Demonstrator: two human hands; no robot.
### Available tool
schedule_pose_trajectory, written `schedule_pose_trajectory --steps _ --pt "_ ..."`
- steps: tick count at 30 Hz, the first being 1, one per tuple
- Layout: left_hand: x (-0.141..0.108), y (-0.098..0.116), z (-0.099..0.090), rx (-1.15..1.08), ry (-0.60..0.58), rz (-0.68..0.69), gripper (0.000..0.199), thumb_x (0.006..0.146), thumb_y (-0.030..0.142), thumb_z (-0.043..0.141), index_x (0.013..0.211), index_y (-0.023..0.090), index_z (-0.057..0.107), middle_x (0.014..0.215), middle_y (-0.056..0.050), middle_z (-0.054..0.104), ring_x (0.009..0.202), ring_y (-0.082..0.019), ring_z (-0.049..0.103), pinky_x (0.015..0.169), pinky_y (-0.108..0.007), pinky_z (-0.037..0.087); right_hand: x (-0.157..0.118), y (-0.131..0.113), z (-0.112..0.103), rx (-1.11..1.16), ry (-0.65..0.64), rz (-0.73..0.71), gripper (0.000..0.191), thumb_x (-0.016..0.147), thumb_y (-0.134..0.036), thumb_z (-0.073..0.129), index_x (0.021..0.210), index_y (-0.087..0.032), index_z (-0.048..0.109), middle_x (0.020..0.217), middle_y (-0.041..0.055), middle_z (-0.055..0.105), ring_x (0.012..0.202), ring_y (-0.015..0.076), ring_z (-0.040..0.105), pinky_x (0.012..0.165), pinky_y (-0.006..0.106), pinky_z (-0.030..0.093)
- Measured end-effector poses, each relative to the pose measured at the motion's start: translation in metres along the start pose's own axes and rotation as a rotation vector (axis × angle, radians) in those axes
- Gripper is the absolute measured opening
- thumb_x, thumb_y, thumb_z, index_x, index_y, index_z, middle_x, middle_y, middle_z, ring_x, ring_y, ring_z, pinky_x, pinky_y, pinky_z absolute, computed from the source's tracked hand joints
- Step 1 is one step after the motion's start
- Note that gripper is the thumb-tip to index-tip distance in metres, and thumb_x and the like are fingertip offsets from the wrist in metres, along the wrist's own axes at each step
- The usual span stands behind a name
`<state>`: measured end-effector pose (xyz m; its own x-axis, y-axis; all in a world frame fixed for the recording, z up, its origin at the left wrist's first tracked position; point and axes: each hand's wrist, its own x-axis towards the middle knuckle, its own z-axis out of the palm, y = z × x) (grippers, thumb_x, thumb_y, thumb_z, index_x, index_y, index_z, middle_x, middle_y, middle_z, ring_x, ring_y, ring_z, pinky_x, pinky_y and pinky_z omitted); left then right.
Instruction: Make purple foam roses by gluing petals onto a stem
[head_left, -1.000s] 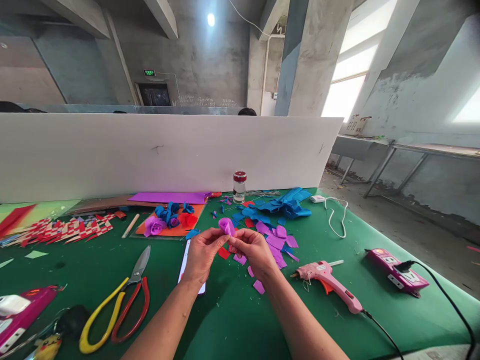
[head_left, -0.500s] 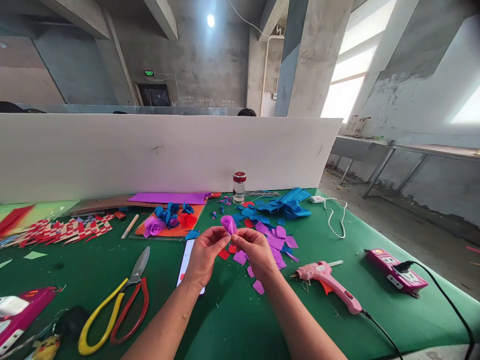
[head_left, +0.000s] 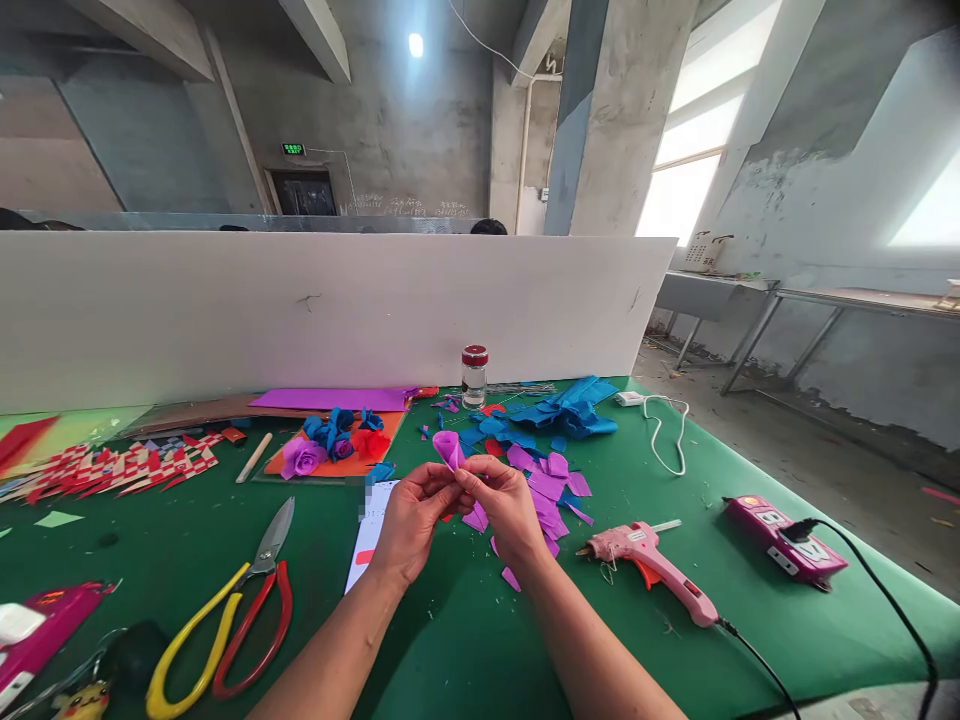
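Note:
Both hands pinch the narrow base of a rolled purple paper petal [head_left: 448,449], which opens upward like a small cone. My left hand [head_left: 417,515] is closed on it from the left. From the right, my right hand [head_left: 508,508] holds the same base with thumb and fingertips, and the two hands touch there. The fingers hide the bottom of the roll. Loose purple paper pieces [head_left: 547,484] lie behind and beside my right hand. A phone [head_left: 363,535] lies partly under my left hand.
Scissors [head_left: 264,560] lie at left, near finished paper flowers [head_left: 304,457]. At right are a pink glue gun [head_left: 651,560] and a corded power strip [head_left: 786,540]. A red-lidded jar [head_left: 474,380] and blue crepe paper [head_left: 574,410] stand before a white board [head_left: 390,310].
The purple petal has turned so its cone shape shows more from the side. My fingers have drawn closer together at its base. The view has shifted slightly.

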<state>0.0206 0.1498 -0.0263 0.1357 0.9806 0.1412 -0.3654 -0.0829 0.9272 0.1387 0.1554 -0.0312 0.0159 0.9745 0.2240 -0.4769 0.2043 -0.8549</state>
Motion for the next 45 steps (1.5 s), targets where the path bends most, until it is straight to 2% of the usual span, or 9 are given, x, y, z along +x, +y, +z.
schedule_pose_trajectory --steps 6,12,15,18,23,31,39,42,45 --pt "-0.001 -0.002 0.0 -0.009 0.014 0.001 0.016 0.069 0.025 0.078 0.079 0.017 0.069 0.069 -0.001 0.07 0.064 -0.014 0.065 0.064 -0.025 0.052 0.0 0.002 -0.001 0.017 -0.032 0.059 0.026 0.066 -0.033 0.079 0.087 -0.019 0.073 0.076 0.0006 0.066 0.056 0.0097 0.052 0.051 0.022 0.045" --pt "-0.001 -0.004 0.003 -0.041 0.012 -0.001 0.018 0.067 0.025 0.079 0.078 0.017 0.068 0.069 -0.001 0.07 0.062 -0.013 0.064 0.063 -0.024 0.051 0.001 0.004 -0.001 0.066 -0.049 0.064 0.024 0.065 -0.033 0.08 0.082 -0.018 0.073 0.064 -0.0016 0.063 0.051 0.0081 0.048 0.048 0.021 0.042" --pt "-0.001 -0.003 0.005 -0.045 0.033 0.015 0.018 0.065 0.025 0.08 0.075 0.017 0.067 0.069 0.0 0.07 0.062 -0.014 0.064 0.063 -0.026 0.051 -0.001 0.006 0.0 0.045 -0.048 0.053 0.023 0.066 -0.034 0.079 0.084 -0.019 0.073 0.068 -0.0004 0.066 0.054 0.0108 0.054 0.051 0.024 0.047" --pt "-0.001 -0.003 0.007 -0.001 0.077 0.057 0.018 0.065 0.028 0.079 0.076 0.018 0.068 0.072 -0.001 0.072 0.066 -0.017 0.066 0.065 -0.029 0.052 -0.002 0.007 0.002 -0.098 -0.029 -0.032 0.023 0.072 -0.036 0.074 0.089 -0.021 0.074 0.076 0.0029 0.07 0.065 0.017 0.061 0.061 0.03 0.053" --pt "-0.004 -0.005 0.005 0.077 0.15 0.142 0.013 0.068 0.026 0.076 0.078 0.02 0.072 0.069 0.001 0.071 0.064 -0.017 0.065 0.064 -0.029 0.052 -0.007 0.008 0.005 -0.326 0.005 -0.323 0.012 0.079 -0.028 0.067 0.088 -0.028 0.076 0.088 0.0042 0.071 0.084 0.0212 0.063 0.077 0.035 0.051" --pt "-0.012 -0.001 0.004 0.195 0.176 0.256 0.004 0.07 0.024 0.073 0.072 0.022 0.076 0.058 0.001 0.065 0.056 -0.015 0.056 0.057 -0.026 0.048 -0.006 0.011 0.004 -0.265 -0.069 -0.382 0.011 0.08 -0.029 0.068 0.087 -0.028 0.076 0.088 0.0043 0.069 0.088 0.0215 0.061 0.081 0.036 0.048" --pt "-0.014 0.008 0.002 0.376 0.148 0.299 0.017 0.076 0.028 0.069 0.091 0.023 0.076 0.071 -0.003 0.068 0.06 -0.017 0.058 0.057 -0.026 0.049 -0.002 0.008 -0.006 -0.206 0.005 -0.343 0.012 0.079 -0.031 0.069 0.088 -0.027 0.075 0.092 0.0045 0.069 0.093 0.0219 0.06 0.087 0.037 0.046" --pt "-0.01 0.024 -0.01 0.274 0.24 0.307 0.021 0.075 0.032 0.07 0.091 0.02 0.074 0.077 -0.005 0.07 0.062 -0.016 0.06 0.058 -0.026 0.05 -0.001 0.006 -0.007 -0.184 -0.013 -0.272 0.013 0.078 -0.034 0.07 0.086 -0.025 0.075 0.087 0.0047 0.069 0.085 0.021 0.061 0.079 0.035 0.049" --pt "-0.006 0.038 -0.02 0.157 0.24 0.326 0.022 0.075 0.035 0.07 0.089 0.018 0.072 0.075 -0.005 0.069 0.062 -0.016 0.059 0.054 -0.026 0.05 -0.001 0.009 -0.007 -0.174 -0.036 -0.201 0.015 0.077 -0.035 0.071 0.086 -0.024 0.074 0.081 0.0036 0.069 0.073 0.0191 0.062 0.069 0.032 0.05"
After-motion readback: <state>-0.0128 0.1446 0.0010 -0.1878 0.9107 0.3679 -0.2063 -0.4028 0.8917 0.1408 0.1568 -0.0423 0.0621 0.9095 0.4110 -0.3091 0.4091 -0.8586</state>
